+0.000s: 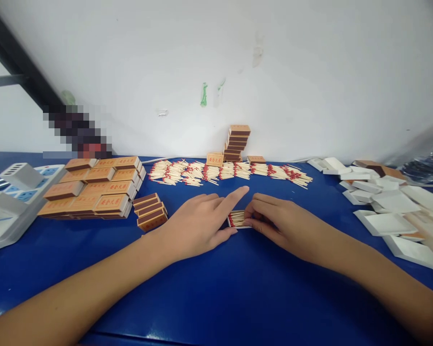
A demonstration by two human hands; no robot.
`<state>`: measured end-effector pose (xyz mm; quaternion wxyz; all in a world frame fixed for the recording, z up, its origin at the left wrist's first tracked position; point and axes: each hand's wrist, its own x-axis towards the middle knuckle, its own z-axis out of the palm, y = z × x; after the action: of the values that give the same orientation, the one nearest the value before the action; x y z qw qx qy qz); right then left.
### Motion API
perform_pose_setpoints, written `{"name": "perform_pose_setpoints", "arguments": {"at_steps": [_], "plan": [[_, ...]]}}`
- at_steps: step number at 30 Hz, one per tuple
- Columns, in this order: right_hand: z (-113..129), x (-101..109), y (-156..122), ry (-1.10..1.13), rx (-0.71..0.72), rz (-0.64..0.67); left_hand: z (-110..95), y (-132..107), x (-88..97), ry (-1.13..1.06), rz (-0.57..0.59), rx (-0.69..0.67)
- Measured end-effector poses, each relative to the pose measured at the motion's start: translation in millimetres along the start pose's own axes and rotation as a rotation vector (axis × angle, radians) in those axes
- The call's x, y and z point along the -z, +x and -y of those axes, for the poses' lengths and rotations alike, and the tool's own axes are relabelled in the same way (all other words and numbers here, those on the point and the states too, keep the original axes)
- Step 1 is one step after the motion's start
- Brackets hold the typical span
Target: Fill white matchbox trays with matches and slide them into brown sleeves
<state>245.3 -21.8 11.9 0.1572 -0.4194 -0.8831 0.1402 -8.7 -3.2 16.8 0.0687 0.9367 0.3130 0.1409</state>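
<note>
In the head view, the matchbox tray (241,228) sits on the tabletop (216,293) between the hands, matches (235,219) inside. The left hand (201,225), thumb and index spread, flanks one end; the right hand (276,220) curls fingertips over the other. Whether either grips, I cannot tell. Probably best: steady the tray, keep heads aligned, press gently.

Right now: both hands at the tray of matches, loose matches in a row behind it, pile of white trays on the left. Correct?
One fix: the pile of white trays is on the right, as the head view shows. Left hand and right hand are at the tray of matches, loose matches behind.
</note>
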Motion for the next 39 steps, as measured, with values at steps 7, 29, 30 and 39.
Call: {"name": "perform_pose_setpoints", "arguments": {"at_steps": [7, 29, 30, 39], "plan": [[1.7, 5.2, 1.5, 0.116, -0.068, 0.021, -1.3, -0.4, 1.6, 0.009, 0.009, -0.002], [-86.6, 69.7, -5.9, -0.381, -0.620, -0.158, 0.2, -1.4, 1.6, 0.034, 0.007, 0.011], [-95.7, 72.7, -7.9, -0.371, -0.653, -0.098, 0.6, -1.6, 1.2, 0.038, 0.002, 0.006], [-116.3, 65.8, -14.2, -0.248, -0.598, 0.033, 0.5, -2.5, 1.2, 0.112, -0.038, -0.028]]}}
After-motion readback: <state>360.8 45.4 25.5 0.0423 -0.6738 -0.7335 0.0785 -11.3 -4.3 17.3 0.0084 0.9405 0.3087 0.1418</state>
